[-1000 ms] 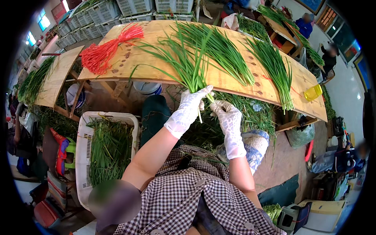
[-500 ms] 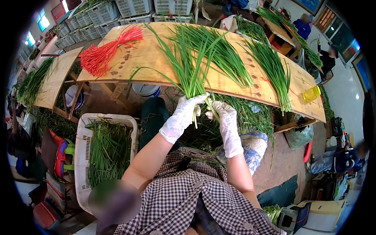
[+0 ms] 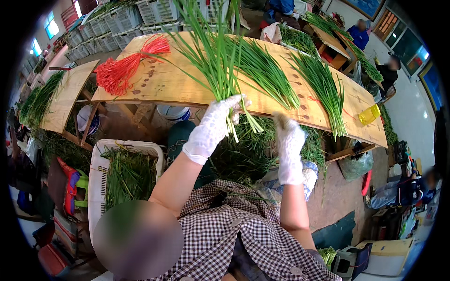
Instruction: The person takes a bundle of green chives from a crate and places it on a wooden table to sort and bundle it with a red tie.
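My left hand (image 3: 211, 125), in a white patterned glove, is closed round the lower stalks of a bunch of garlic chives (image 3: 219, 72). The long leaves point up and away over the table, and the pale stalk ends stick out below the fist. My gloved right hand (image 3: 289, 143) is apart from the bunch, just off the table's near edge; motion smears its fingers. On the wooden table (image 3: 187, 89) lie a loose pile of chives (image 3: 269, 75) and another bundle (image 3: 323, 89) with a red tie by it.
Red plastic strings (image 3: 115, 75) lie at the table's left, a yellow container (image 3: 369, 114) at its right end. A white crate (image 3: 96, 175) of greens stands to my left. Grey crates (image 3: 124, 21) are stacked behind. Other people (image 3: 358, 35) sit at the right.
My right hand has left the bunch and moved right. My left hand still holds the chives, shifted slightly left, with the leaves reaching farther up across the table.
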A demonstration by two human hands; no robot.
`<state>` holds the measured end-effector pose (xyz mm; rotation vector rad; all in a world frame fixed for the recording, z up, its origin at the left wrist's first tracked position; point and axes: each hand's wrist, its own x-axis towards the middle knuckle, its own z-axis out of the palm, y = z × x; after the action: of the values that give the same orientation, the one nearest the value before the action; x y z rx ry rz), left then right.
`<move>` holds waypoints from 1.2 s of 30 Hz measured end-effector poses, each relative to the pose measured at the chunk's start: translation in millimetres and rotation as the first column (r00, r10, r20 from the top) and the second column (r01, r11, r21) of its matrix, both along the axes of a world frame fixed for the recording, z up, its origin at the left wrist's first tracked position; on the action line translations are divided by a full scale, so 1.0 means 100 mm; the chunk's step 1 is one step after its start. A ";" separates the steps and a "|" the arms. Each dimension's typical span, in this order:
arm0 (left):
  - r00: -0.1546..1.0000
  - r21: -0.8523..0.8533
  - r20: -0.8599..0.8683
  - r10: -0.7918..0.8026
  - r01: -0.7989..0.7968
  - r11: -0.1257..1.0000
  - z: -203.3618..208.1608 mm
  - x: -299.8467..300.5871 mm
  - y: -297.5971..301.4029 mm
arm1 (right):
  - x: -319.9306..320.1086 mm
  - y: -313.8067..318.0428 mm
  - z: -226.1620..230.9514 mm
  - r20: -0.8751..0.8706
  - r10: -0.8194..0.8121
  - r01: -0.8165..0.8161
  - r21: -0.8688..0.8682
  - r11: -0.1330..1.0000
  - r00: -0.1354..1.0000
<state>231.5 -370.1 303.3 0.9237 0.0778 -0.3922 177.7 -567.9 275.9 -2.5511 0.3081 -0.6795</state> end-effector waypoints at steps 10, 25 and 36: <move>0.994 0.049 -0.094 0.053 -0.049 0.998 -0.33 -0.02 -0.06 | 0.84 -0.28 -0.03 -0.144 -0.226 0.006 -0.831 0.556 0.963; 0.995 -0.066 -0.093 0.028 -0.034 0.997 -0.54 -0.05 0.01 | 0.08 0.20 0.18 -0.108 0.444 -0.038 0.951 0.307 0.890; 0.981 0.169 -0.034 0.189 -0.180 0.969 -0.64 -0.17 -0.18 | 0.02 0.43 -0.30 -0.098 0.401 -0.131 0.852 0.506 0.911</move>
<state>214.9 -388.4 239.5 1.0613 0.2433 -0.2378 179.6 -524.4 245.7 -1.6644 0.2326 0.0251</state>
